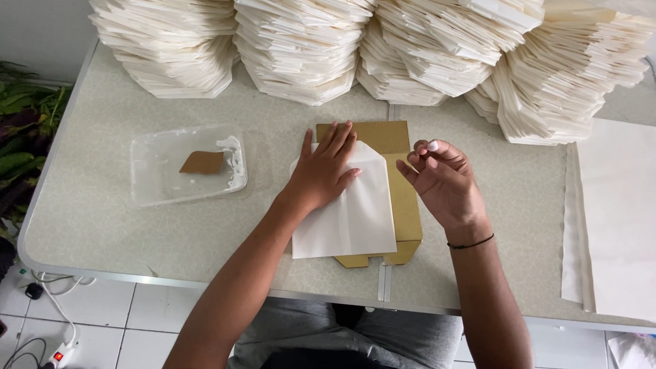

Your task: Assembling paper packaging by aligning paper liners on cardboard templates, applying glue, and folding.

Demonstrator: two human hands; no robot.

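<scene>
Pressing flat, the left hand (322,169) pins the white paper sheet (348,212) on the gold card (403,198); the right hand (443,179), fingertips pinched with glue, should dab evenly.

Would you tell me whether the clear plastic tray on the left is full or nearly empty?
Nearly empty: the clear tray holds only a brown card scrap and white paste smeared along its right side.

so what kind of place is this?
Likely a small hand-assembly workspace for paper envelopes or bags, perhaps at home. Tall stacks of folded cream paper pieces line the table, a plastic tray of white glue sits nearby, and a power strip lies on the tiled floor.
</scene>
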